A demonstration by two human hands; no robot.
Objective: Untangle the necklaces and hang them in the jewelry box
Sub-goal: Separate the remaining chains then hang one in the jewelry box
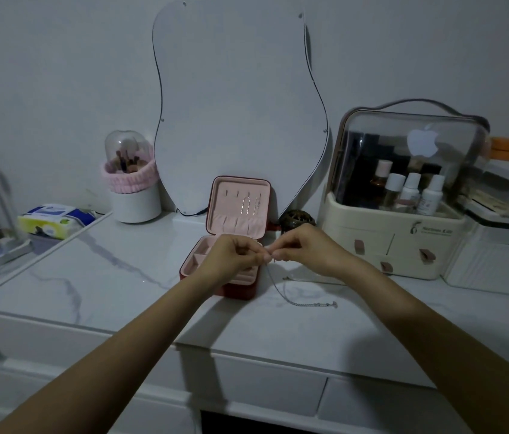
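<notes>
Head view: on a marble dresser, the left hand and right hand meet, fingertips pinching one thin necklace whose tail trails onto the dresser right of the open jewelry box. Chains already hang in its lid. Best to tease the strand apart gently, keeping slack, never tugging

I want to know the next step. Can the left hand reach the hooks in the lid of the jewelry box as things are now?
Probably yes. The left hand is just in front of the open jewelry box, and nothing stands between it and the hooks. But both hands pinch the necklace, the right hand too.
</notes>
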